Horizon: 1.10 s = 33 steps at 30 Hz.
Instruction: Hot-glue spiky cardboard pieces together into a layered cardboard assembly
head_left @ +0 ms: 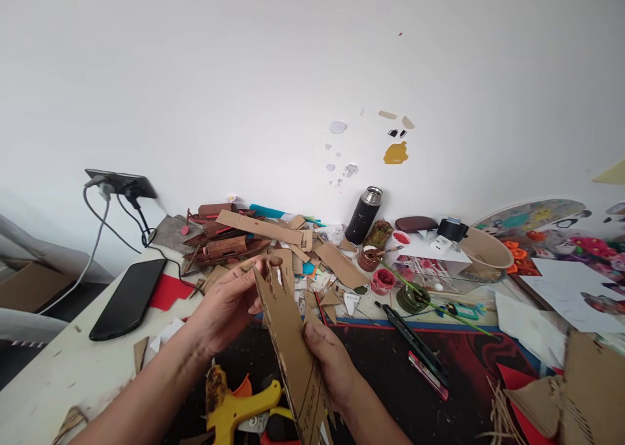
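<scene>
I hold a long cut strip of brown corrugated cardboard (288,341) upright over the desk, its top end notched into finger-like tabs. My left hand (227,308) grips the strip's upper part from the left, fingers curled round its edge. My right hand (329,360) clasps the lower right side, thumb pressed on the face. Both hands are closed on the strip. A yellow glue gun (239,409) lies on the dark mat just below my left wrist.
A heap of cardboard scraps and brown model pieces (244,236) fills the desk's back. A black phone (129,298) lies left, cabled to a wall socket (122,183). A black flask (364,215), paint pots (383,279), a bowl (486,253) and cutters (420,350) sit right.
</scene>
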Tool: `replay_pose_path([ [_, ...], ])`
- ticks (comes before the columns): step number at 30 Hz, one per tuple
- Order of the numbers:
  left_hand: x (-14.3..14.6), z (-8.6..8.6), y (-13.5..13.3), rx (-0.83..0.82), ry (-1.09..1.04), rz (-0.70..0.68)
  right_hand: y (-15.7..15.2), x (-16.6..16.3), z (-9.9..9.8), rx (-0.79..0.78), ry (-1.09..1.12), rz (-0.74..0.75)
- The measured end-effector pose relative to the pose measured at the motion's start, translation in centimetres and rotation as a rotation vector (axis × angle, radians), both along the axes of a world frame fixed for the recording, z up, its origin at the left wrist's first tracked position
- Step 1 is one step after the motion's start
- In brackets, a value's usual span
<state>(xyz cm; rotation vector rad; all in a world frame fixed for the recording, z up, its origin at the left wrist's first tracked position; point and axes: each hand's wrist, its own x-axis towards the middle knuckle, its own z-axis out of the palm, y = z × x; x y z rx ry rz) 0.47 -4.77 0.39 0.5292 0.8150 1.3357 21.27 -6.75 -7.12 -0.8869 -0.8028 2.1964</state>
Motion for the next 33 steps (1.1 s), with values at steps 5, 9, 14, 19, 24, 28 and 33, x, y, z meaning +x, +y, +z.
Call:
replay_pose_path([
  [5,0.2,0.2,0.0,0.022,-0.003,0.004,0.0,-0.2,0.2,-0.047,0.003,-0.001],
  [9,0.4,0.3,0.0,0.031,-0.007,0.009,0.0,-0.2,0.1,-0.065,0.017,0.007],
  [14,0.4,0.3,0.0,0.031,-0.013,0.015,0.0,0.0,-0.9,-0.059,0.042,0.015],
  [19,0.5,0.4,0.0,0.02,0.003,0.055,0.0,0.0,-1.9,-0.03,0.034,0.006],
  [24,0.8,0.7,-0.3,0.021,0.026,0.093,0.0,0.0,-1.8,-0.008,0.039,0.023],
  [28,1.1,1.1,-0.6,0.008,0.057,0.117,0.0,-0.1,-1.4,0.007,0.036,0.029],
  [33,1.5,1.7,-0.8,-0.033,0.059,0.172,0.0,-0.4,-0.7,-0.002,0.033,0.031],
])
